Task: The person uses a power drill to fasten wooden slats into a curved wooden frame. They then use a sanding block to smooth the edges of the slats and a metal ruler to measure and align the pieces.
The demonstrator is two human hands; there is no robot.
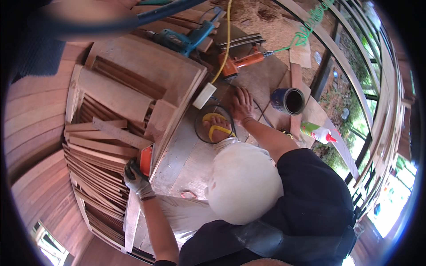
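White rounded cap fills the middle of the head view, closest to the lens, with a black-sleeved shoulder beside it. Out to the side, our left hand, in a grey work glove, is curled tight around a small orange power tool. We cannot make out its working end, so we won't say what kind it is. It sits against the edge of the long louvred wooden panel, right where the thin brown slats stack into the frame.

Our right hand is bare, with its fingers fanned and its palm pressed flat on the pale wooden floorboards. It lies just beside a foot in a yellow flip-flop.

By our reading, that flat palm is the brace. Weight belongs there so the gloved hand only has to guide. The tool wants to sit square to the frame edge, not rocked onto a corner, and the wrist should stay in line with the forearm.

Up ahead lie a blue electric drill and an orange air tool on a green coiled hose. A yellow cable runs down to a white tape roll. A blue tin with dark contents and a green squeeze bottle with a red nozzle stand well apart from the panel.
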